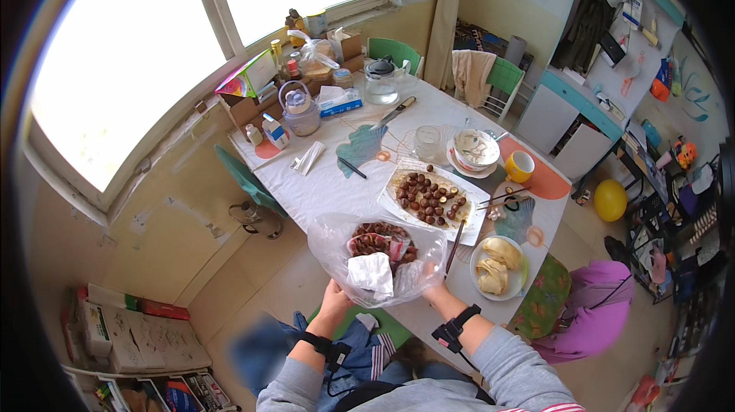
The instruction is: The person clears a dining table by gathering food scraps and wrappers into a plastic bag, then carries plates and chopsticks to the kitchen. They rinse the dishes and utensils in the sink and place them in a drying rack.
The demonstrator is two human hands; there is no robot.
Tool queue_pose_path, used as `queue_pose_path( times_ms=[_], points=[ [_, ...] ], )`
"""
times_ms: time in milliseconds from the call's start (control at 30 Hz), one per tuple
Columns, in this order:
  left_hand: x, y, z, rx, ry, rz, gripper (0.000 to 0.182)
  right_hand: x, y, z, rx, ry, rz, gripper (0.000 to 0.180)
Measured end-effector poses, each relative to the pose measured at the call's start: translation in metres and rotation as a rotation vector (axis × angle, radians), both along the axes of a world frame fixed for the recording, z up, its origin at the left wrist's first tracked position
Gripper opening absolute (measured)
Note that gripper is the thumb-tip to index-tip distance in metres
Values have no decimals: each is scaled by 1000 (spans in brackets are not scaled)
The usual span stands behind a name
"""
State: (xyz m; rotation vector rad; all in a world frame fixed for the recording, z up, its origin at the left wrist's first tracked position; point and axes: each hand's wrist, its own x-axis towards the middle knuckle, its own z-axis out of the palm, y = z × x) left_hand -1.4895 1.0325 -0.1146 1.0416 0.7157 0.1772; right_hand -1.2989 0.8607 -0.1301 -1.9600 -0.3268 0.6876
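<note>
My left hand [335, 299] pinches the near left edge of a clear plastic bag [326, 242]. The bag's near right side is in the grip of my right hand [434, 290], whose fingers show blurrily through the film. Inside the wide-mouthed bag lie brown scraps [376, 238] that look like chestnut shells, some printed wrapping, and a crumpled white tissue [370, 274]. Just beyond it, a white rectangular plate [472, 233] carries several brown chestnuts [425, 196]. A dark chopstick [455, 248] leans by the plate, close to my right hand.
Steamed buns [495, 274] on a round plate sit to the right. Farther back are a yellow mug [519, 167], stacked bowls [476, 149], a glass [428, 143], a knife [393, 113], a pen [351, 167] and a glass kettle [381, 83]. A purple-draped chair [597, 314] flanks the table's right side.
</note>
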Motion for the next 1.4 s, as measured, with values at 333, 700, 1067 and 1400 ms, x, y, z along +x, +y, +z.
queue_pose_path(
  times_ms=[333, 700, 1067, 1400],
  points=[
    [16, 3, -10, -85, 139, 401, 18, -5, 8, 33, -185, -192, 323, 38],
    [69, -89, 25, 173, 317, -425, 26, 135, -102, 77, -231, -322, -53, 15],
    [171, -163, 29, 1103, 418, -480, 34, 320, -135, 53, -509, -796, -151, 20],
    [202, -178, 22, 1170, 574, -202, 27, 376, -92, 25, -786, -685, 77, 29]
  ],
)
